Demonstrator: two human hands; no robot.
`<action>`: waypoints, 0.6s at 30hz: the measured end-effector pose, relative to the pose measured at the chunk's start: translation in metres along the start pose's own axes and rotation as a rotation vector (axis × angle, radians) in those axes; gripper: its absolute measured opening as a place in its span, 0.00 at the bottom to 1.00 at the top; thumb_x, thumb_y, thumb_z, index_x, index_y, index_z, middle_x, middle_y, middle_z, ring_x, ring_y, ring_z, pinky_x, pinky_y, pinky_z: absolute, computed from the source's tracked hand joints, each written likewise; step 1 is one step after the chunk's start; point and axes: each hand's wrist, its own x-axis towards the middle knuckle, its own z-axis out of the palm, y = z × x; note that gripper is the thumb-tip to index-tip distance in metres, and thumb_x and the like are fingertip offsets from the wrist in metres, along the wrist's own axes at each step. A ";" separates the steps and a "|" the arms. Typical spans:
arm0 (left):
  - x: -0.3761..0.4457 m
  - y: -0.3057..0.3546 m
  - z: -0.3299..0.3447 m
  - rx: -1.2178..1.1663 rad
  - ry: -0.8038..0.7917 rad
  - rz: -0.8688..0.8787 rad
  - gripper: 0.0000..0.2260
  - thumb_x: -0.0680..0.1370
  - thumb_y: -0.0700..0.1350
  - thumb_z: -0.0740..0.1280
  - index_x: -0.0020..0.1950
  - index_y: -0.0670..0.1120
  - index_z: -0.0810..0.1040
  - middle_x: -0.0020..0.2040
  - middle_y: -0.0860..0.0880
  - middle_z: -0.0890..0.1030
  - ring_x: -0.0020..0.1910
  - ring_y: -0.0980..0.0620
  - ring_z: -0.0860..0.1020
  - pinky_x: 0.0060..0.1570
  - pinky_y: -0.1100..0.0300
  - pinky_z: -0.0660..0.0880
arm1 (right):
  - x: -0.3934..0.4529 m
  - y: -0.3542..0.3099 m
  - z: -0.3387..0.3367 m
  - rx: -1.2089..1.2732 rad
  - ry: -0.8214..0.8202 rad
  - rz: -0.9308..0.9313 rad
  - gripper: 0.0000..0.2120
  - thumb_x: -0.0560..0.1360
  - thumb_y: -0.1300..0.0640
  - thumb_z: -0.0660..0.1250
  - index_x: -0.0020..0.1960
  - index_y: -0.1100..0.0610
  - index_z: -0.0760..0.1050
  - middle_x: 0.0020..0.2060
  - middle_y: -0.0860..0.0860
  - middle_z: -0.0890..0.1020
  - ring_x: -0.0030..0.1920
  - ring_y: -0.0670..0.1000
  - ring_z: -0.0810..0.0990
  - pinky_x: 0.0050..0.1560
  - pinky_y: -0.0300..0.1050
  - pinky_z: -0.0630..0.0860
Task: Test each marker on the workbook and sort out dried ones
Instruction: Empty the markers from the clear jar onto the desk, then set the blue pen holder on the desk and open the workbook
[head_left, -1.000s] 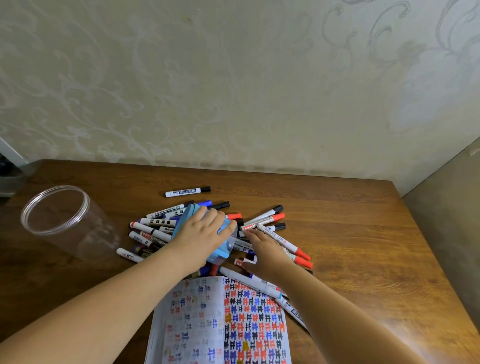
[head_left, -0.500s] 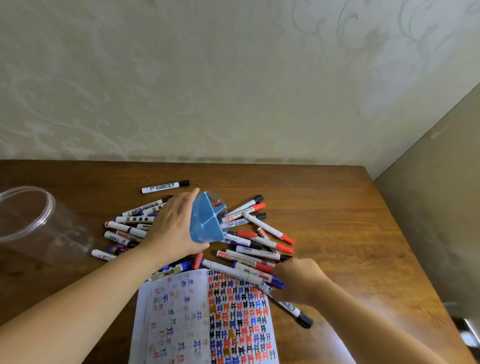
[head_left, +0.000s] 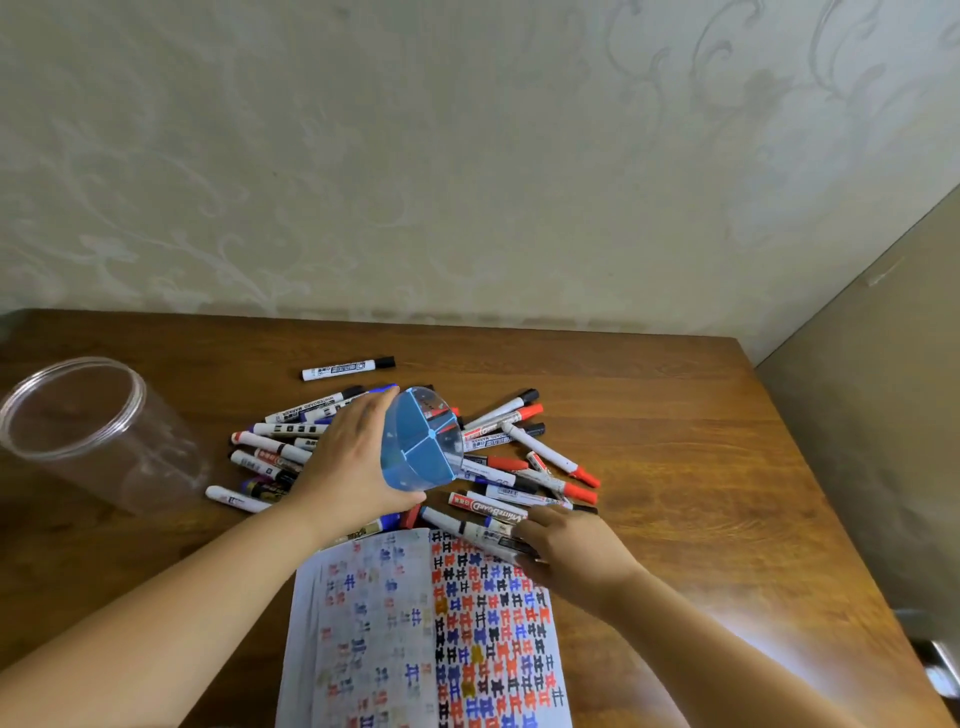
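A heap of white markers (head_left: 519, 467) with red, black and blue caps lies on the wooden table (head_left: 701, 467). Below it an open workbook (head_left: 441, 634) shows rows of red, blue and black marks. My left hand (head_left: 348, 467) holds a blue plastic holder (head_left: 421, 441) tipped on its side above the heap, its divided opening facing right. My right hand (head_left: 571, 556) rests at the workbook's top right corner, fingers on a black-capped marker (head_left: 483, 530) lying there. One black-capped marker (head_left: 348, 369) lies apart behind the heap.
A clear plastic jar (head_left: 78, 426) stands open at the left of the table. A patterned wall runs behind the table and a plain wall panel (head_left: 883, 415) closes the right side. Bare wood lies right of the heap.
My left hand lifted the blue holder off the heap and tipped it on its side. My right hand moved from the heap down to the workbook's top right corner onto a marker.
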 end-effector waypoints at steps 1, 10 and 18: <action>-0.003 -0.002 -0.002 -0.014 0.019 0.001 0.50 0.62 0.54 0.79 0.75 0.48 0.52 0.73 0.50 0.58 0.72 0.54 0.56 0.68 0.62 0.54 | 0.008 -0.006 -0.001 0.014 0.005 -0.004 0.11 0.77 0.52 0.63 0.54 0.57 0.76 0.46 0.53 0.79 0.46 0.55 0.78 0.39 0.48 0.76; -0.045 -0.041 -0.017 -0.292 0.136 -0.196 0.49 0.58 0.52 0.81 0.72 0.53 0.57 0.69 0.54 0.66 0.67 0.57 0.66 0.60 0.55 0.74 | 0.051 -0.050 0.024 0.001 -0.129 0.147 0.16 0.76 0.67 0.58 0.61 0.57 0.69 0.54 0.55 0.74 0.48 0.59 0.76 0.38 0.48 0.67; -0.113 -0.076 -0.032 -0.265 0.402 -0.289 0.45 0.56 0.44 0.82 0.68 0.46 0.64 0.60 0.56 0.68 0.59 0.60 0.67 0.51 0.70 0.68 | 0.069 -0.063 -0.002 0.201 0.081 0.092 0.17 0.80 0.53 0.59 0.68 0.52 0.68 0.62 0.49 0.74 0.57 0.52 0.76 0.49 0.44 0.74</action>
